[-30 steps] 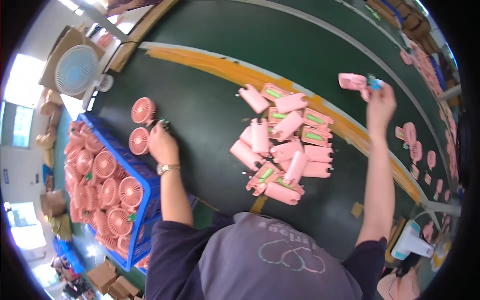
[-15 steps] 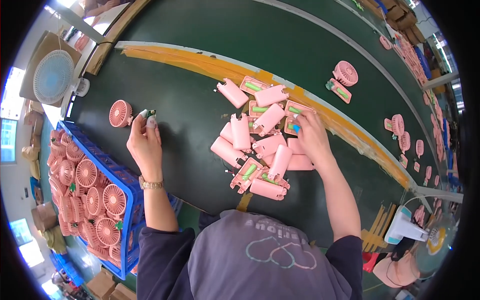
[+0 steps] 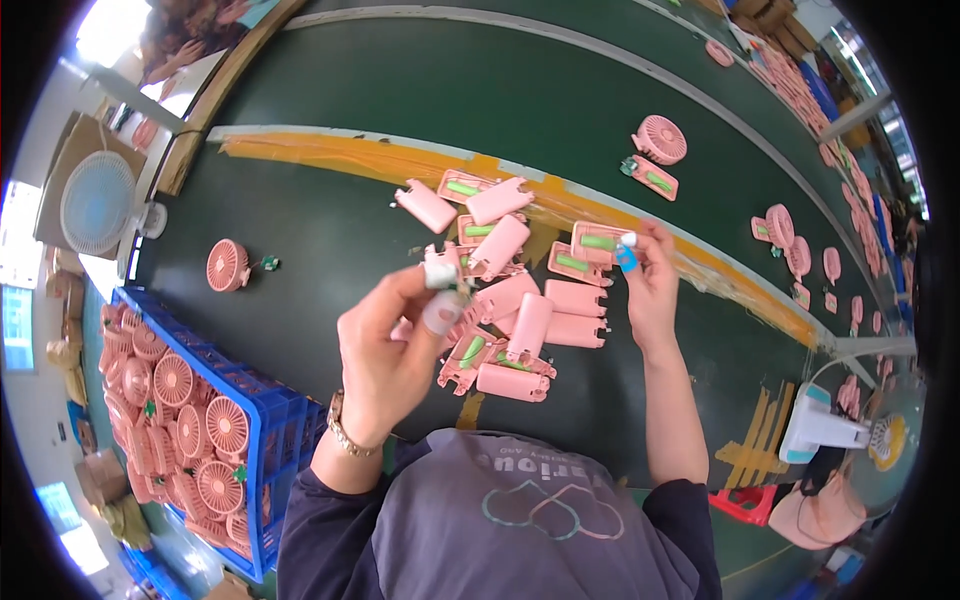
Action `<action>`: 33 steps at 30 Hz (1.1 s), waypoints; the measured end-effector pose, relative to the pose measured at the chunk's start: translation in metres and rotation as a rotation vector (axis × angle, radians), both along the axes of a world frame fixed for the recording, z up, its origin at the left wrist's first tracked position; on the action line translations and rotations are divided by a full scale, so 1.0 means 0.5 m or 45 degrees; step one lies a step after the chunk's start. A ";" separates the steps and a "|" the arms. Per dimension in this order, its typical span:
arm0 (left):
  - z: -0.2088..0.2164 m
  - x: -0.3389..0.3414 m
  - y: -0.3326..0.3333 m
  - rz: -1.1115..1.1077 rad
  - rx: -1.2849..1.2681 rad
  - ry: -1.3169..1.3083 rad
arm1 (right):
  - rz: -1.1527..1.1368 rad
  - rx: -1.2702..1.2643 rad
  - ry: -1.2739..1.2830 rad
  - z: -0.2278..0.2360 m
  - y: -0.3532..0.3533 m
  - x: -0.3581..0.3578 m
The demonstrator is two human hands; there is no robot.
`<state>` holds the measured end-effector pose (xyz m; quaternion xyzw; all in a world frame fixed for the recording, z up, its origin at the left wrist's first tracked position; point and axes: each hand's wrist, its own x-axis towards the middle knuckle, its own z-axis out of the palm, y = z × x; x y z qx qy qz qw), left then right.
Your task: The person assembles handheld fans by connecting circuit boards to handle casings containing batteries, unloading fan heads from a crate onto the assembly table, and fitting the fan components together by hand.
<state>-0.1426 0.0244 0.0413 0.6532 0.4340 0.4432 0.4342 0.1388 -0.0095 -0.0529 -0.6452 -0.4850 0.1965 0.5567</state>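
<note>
My left hand (image 3: 383,345) is closed over the left side of the pile, pinching a small green circuit board (image 3: 462,289) between thumb and index finger. White covers wrap those fingertips. A pink ribbed part shows beside them, partly hidden. My right hand (image 3: 652,290) grips the right end of an open pink casing half (image 3: 590,230), in which a green cylindrical battery (image 3: 598,243) lies. That hand wears a white and a blue finger cover. Between and below my hands, several pink casing halves (image 3: 533,326) lie heaped, some face down, others showing green batteries.
A pink fan head (image 3: 228,265) with a circuit board lies at left. Beside the table, a blue crate (image 3: 262,425) holds many fan heads. Beyond the orange-taped edge (image 3: 350,152), the green belt (image 3: 450,80) carries fan parts. Desk fans stand at left and right.
My left hand has come right from beside the lone fan head to the pile, carrying the circuit board. My right hand has drawn a casing half out at the pile's right. The view has shifted.
</note>
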 end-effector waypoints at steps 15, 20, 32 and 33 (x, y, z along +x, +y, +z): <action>0.059 0.175 -0.055 -0.780 0.349 0.205 | 0.309 0.060 0.173 0.183 -0.210 -0.056; 0.032 0.173 -0.049 -0.929 0.492 0.384 | 0.424 -0.212 0.062 0.184 -0.222 -0.036; 0.007 0.148 -0.096 -0.963 0.951 0.864 | 0.605 -0.447 0.651 0.100 -0.261 -0.068; 0.003 0.153 -0.098 -0.962 0.951 0.832 | 0.660 -0.460 0.765 0.094 -0.266 -0.064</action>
